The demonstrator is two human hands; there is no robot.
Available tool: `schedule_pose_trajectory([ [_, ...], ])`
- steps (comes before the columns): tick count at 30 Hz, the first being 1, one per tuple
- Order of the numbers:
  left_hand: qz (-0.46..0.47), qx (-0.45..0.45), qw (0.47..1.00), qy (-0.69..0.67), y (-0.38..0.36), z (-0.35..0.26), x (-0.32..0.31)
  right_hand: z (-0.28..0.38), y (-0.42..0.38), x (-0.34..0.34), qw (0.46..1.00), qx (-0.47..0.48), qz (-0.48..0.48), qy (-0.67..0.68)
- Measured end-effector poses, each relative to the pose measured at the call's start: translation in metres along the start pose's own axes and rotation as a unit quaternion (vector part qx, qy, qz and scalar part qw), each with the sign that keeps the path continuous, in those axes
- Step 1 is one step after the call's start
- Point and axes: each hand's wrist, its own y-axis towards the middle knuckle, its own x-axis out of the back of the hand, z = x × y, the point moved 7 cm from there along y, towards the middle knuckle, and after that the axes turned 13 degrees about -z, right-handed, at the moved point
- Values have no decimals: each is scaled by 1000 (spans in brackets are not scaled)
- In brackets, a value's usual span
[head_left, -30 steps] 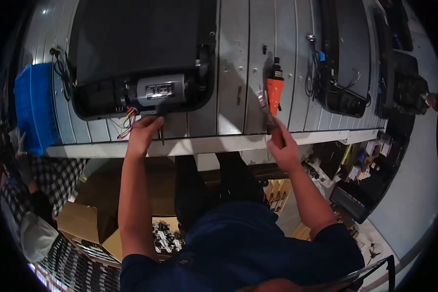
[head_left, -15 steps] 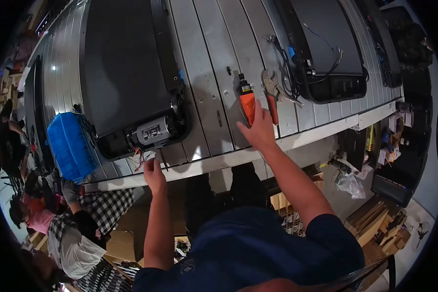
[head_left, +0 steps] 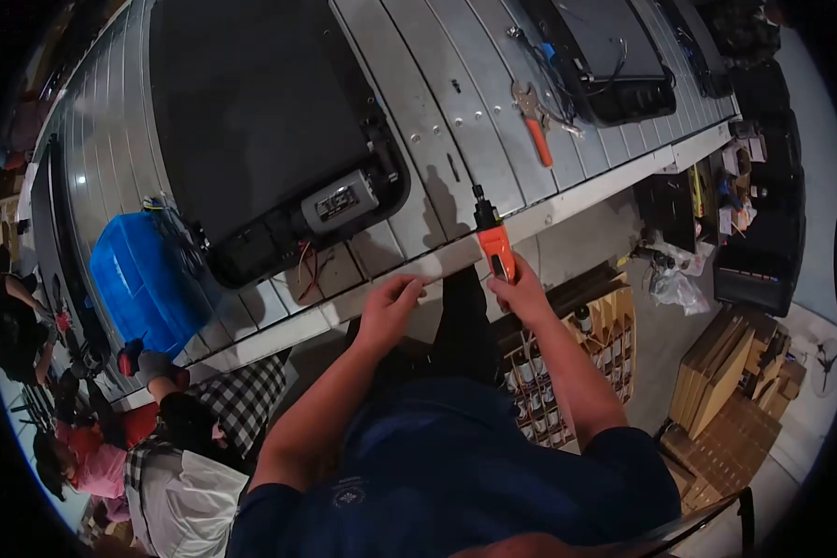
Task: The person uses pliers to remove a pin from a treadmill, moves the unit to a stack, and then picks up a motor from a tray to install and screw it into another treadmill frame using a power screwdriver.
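My right hand point(head_left: 524, 294) grips an orange electric screwdriver point(head_left: 493, 240) by its lower end, its black tip pointing up over the front edge of the grey slatted workbench point(head_left: 437, 121). My left hand point(head_left: 391, 308) hovers just below that edge with fingers loosely curled and nothing visible in it. Above it lies a large black treadmill base point(head_left: 251, 112) with a grey motor point(head_left: 340, 201) and loose coloured wires point(head_left: 309, 265).
Orange-handled pliers point(head_left: 536, 119) lie on the bench beside a second black unit point(head_left: 604, 56). A blue bin point(head_left: 135, 279) sits at the left. A person in a checked shirt point(head_left: 195, 428) works at the lower left. Cardboard boxes point(head_left: 725, 391) and compartmented parts trays point(head_left: 567, 372) stand under the bench.
My right hand picked up the orange screwdriver and drew it off the bench to the front edge. My left hand left the wires and moved right. The pliers stay on the bench.
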Motion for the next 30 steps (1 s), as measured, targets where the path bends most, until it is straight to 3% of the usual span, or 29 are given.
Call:
schedule_pose_trajectory([
  [3,-17,3,997,-79,2,-5,3,-24,-95,-48,994,-79,79,-3],
  [7,13,90,976,-200,3,39,9,-87,-144,-90,986,-103,109,74],
  [11,18,106,975,-195,-14,94,24,-131,-167,-99,979,-112,162,45],
  [14,-36,167,952,-253,-29,108,22,-171,-167,-110,971,-128,190,71],
  [17,-30,158,948,-275,-25,136,26,-192,-152,-123,963,-153,207,78],
  [22,-37,161,953,-254,-2,132,36,-183,-128,-141,960,-169,205,86],
  [30,-7,120,959,-255,28,130,51,-190,-96,-168,975,-106,181,68],
])
